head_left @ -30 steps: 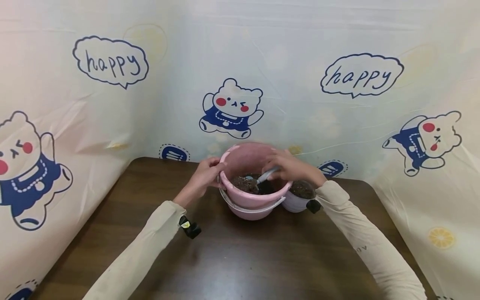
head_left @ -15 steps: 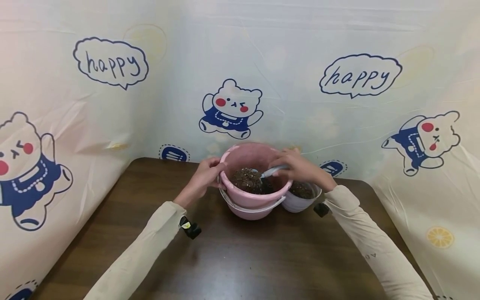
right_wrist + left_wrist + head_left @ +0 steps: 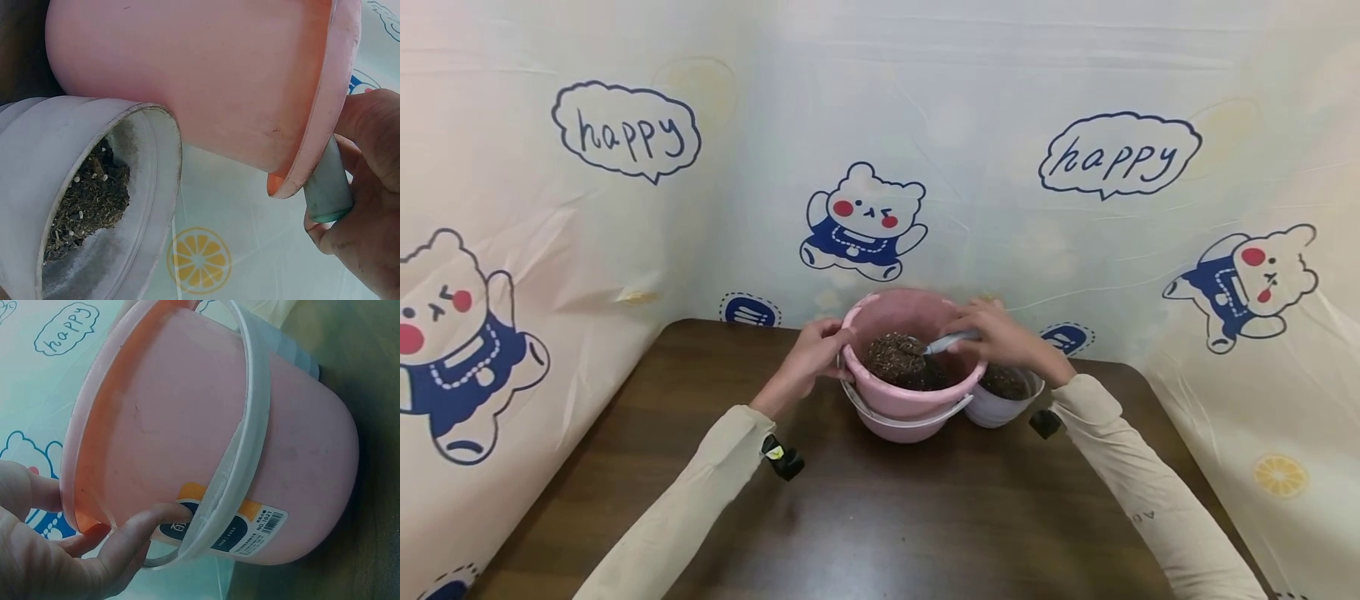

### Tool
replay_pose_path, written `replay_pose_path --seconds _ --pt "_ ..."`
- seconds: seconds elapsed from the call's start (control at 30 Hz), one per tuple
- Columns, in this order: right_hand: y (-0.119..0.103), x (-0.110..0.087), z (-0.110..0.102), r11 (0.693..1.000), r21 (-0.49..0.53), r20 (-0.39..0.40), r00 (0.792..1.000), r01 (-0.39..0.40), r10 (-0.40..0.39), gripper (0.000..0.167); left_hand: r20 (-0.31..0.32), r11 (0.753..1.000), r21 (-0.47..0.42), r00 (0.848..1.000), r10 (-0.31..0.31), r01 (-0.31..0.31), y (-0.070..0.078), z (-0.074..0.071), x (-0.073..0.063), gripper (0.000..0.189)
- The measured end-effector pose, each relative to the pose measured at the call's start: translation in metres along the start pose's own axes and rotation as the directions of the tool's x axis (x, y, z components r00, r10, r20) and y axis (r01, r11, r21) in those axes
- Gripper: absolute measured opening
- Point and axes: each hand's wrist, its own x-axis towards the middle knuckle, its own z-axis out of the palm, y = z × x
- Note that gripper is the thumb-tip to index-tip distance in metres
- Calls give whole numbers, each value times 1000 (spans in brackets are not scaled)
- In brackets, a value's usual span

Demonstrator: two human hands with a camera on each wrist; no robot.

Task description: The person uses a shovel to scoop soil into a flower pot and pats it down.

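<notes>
A pink bucket point(image 3: 910, 406) with a white bail handle point(image 3: 257, 406) stands on the table. Dark potting soil point(image 3: 895, 360) is heaped inside it. My left hand point(image 3: 811, 357) grips the bucket's left rim, its fingertips spread over the label side in the left wrist view. At the opposite rim, my right hand point(image 3: 996, 335) holds a trowel point(image 3: 955, 340) by its grey handle. The trowel's head is hidden in the soil. Close against the bucket's right side stands a white flowerpot point(image 3: 992, 410), with soil point(image 3: 94, 200) in its bottom part.
The brown wooden table point(image 3: 865, 517) extends in front of the bucket and to both sides. A printed curtain point(image 3: 985, 125) with bears and "happy" bubbles hangs behind and along both sides, close behind the bucket.
My right hand has shifted to the right with the trowel, and more heaped soil shows on the left inside the bucket. My left hand has kept its grip on the rim.
</notes>
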Motion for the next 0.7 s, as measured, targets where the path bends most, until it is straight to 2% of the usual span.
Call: replay_pose_path --seconds 0.43,0.7 --pt "2 -5 0 1000 5 -31 1000 1 -1 27 -6 1000 -17 1000 11 -12 -3 1 0 45" --pt "5 -13 -10 1000 26 -57 998 -1 3 24 -6 999 -31 1000 18 -18 -1 0 0 46"
